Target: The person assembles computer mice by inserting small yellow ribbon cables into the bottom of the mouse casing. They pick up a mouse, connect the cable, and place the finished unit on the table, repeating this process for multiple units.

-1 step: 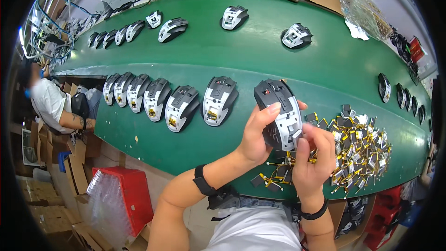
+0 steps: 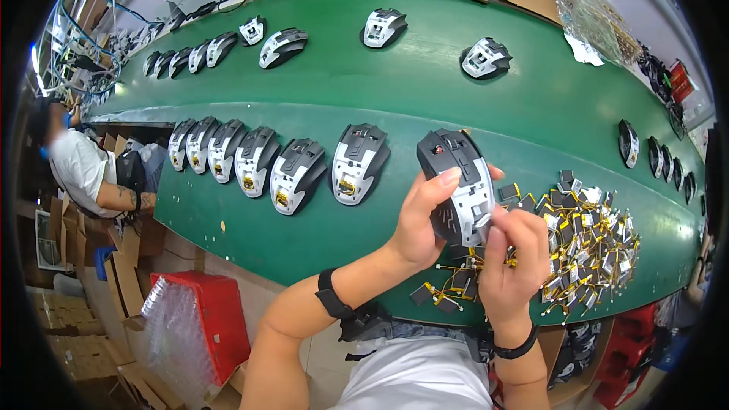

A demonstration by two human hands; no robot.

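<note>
My left hand grips a black and silver computer mouse from its left side, thumb on top and fingertips showing at the far side. Held tilted above the table, its silver lower half shows open recesses. My right hand is closed at the mouse's near end, thumb and index finger pinching a small silvery flat piece against it. Whether that piece is loose or part of the mouse, I cannot tell. Just right of this hand lies a heap of small flat batteries with thin leads and white plugs.
To the left, several similar mice stand in a row with yellow pieces in their recesses. More mice sit along the far green table. A person sits at the left, above a red crate on the floor.
My right fingertips have moved slightly up and left against the mouse's near end. The mouse has barely shifted in my left hand.
</note>
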